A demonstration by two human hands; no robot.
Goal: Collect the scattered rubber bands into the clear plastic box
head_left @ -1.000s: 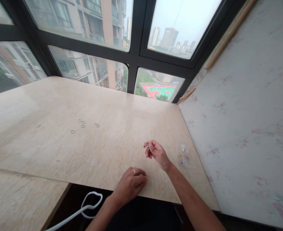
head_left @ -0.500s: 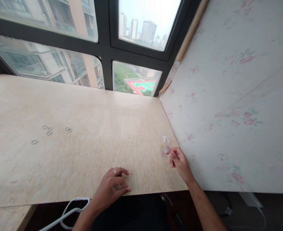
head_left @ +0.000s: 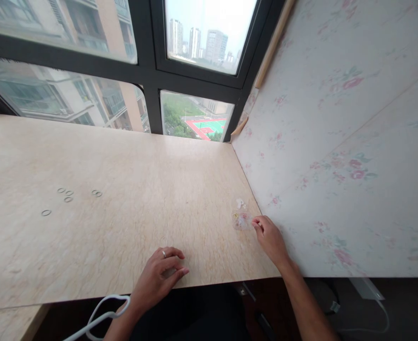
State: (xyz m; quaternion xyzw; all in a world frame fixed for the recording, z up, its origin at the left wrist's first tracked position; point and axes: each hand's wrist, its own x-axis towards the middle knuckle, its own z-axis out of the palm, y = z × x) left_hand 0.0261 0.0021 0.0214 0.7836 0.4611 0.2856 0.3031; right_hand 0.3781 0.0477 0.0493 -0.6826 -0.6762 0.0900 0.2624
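A small clear plastic box (head_left: 242,220) lies near the wall, with small yellow, pink and pale items in it that are too small to name. My right hand (head_left: 268,237) is at its right edge, thumb and fingertips pinched together. What they hold, if anything, is hidden. Just behind the box is a small white, partly clear piece (head_left: 241,204). My left hand (head_left: 162,274) rests near the front edge of the tabletop, fingers loosely curled and apart, nothing visible in it. It wears a ring (head_left: 164,254).
Several thin metal rings (head_left: 68,199) lie on the left of the marble-patterned tabletop (head_left: 134,203). A flowered wall (head_left: 336,142) bounds the right side, dark window frames (head_left: 148,76) the back. A white tube-like arm (head_left: 91,324) crosses at lower left, beside my left forearm.
The view has shifted slightly. My right fingertips have moved from over the box's contents to its right edge. My left hand stays near the front edge, with its thumb and index tips closer together.
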